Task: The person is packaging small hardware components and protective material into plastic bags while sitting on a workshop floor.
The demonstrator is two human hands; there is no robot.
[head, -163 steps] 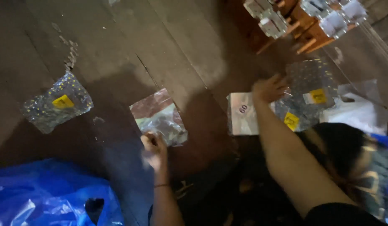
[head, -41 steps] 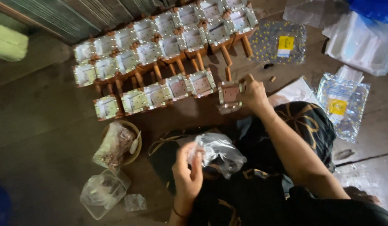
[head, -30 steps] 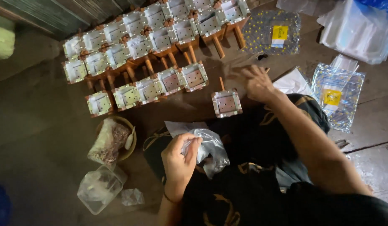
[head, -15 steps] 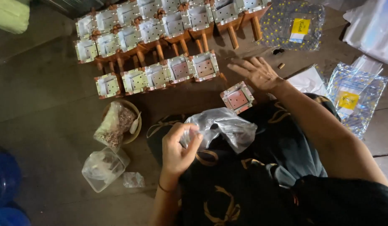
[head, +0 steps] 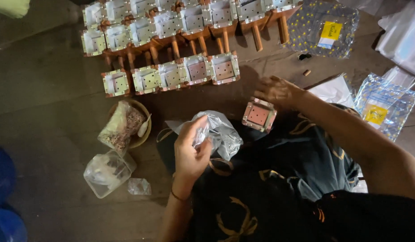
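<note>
My left hand (head: 191,150) grips a crumpled clear plastic bag (head: 221,132) over my lap. To its right, my right hand (head: 277,89) holds a small square wooden box (head: 259,115) with metal corners and a perforated pinkish base, fingers on its far edge. The box sits at the edge of my dark patterned garment (head: 270,179). Just beyond it stand rows of similar square boxes (head: 171,76) on wooden legs.
A bowl holding a bag of small bits (head: 124,125) and a clear plastic tub (head: 108,172) lie left of my lap. Dotted plastic packets with yellow labels (head: 326,27) (head: 384,107) and white sheets (head: 335,89) lie at the right. Blue plastic (head: 3,197) shows at the lower left.
My right hand has drawn one box from the rows toward my lap. My left hand has lifted the plastic bag from the floor and keeps hold of it.
</note>
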